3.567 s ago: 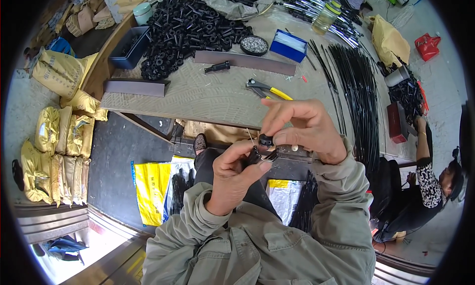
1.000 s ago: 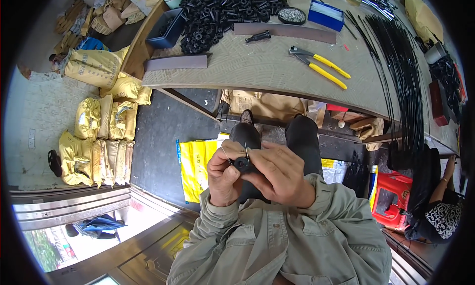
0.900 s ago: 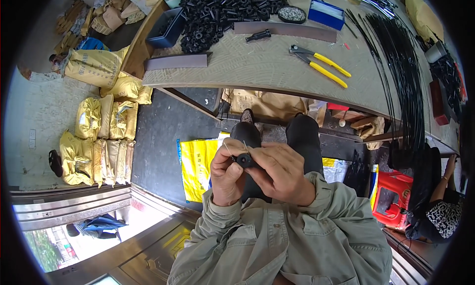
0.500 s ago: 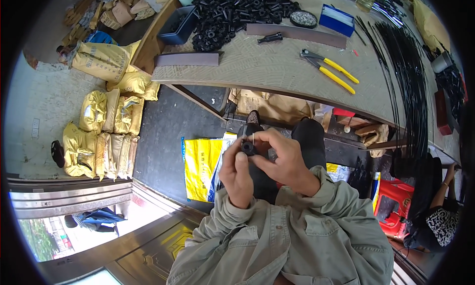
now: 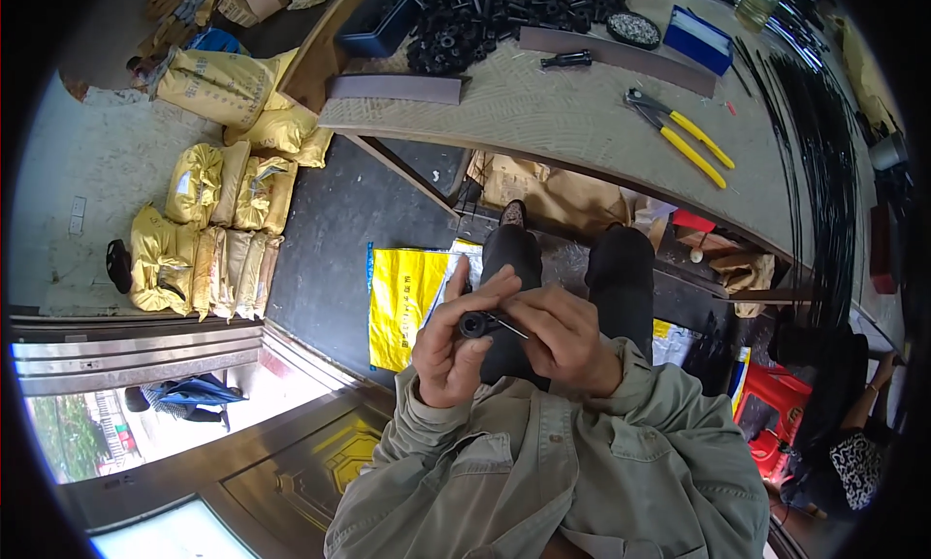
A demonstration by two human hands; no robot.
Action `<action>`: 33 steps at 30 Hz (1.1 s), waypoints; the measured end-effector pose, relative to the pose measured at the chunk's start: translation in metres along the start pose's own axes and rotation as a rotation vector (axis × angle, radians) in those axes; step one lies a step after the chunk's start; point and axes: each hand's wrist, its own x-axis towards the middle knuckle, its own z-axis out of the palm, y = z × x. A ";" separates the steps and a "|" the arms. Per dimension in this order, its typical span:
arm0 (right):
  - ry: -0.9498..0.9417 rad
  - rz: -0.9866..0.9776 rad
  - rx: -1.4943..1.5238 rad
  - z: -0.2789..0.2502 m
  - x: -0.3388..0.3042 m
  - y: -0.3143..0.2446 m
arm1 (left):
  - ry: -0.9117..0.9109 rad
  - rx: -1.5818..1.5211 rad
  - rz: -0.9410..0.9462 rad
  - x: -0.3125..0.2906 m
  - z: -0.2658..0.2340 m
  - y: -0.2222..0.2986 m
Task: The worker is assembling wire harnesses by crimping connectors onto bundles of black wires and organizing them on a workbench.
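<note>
Above my lap, my left hand (image 5: 448, 351) grips a small black tubular part (image 5: 472, 325), its round, hollow end facing up. Thumb and fingers close around that end. Right beside it, my right hand (image 5: 562, 338) has its fingers pinched together. A thin, pin-like piece (image 5: 510, 327) sticks out between the part and the right fingertips; its far end is hidden. On the table ahead lie a similar black part (image 5: 565, 61) and yellow-handled pliers (image 5: 684, 140).
The table (image 5: 572, 113) carries a heap of black parts (image 5: 485, 21), a blue-grey bin (image 5: 378, 35), a dish of small bits (image 5: 633, 29), a blue box (image 5: 698, 41) and long black strands (image 5: 815, 171). Yellow sacks (image 5: 199, 186) stand left. A person (image 5: 863, 414) sits right, by a red stool (image 5: 776, 399).
Both hands have moved slightly down and nearer my body with the black part. The thin piece, upright before, now slants beside the part. The view has shifted, so the table appears further right and up.
</note>
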 end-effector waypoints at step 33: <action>-0.060 0.321 -1.006 -0.150 0.041 0.143 | 0.134 -0.498 -0.139 0.014 0.035 -0.012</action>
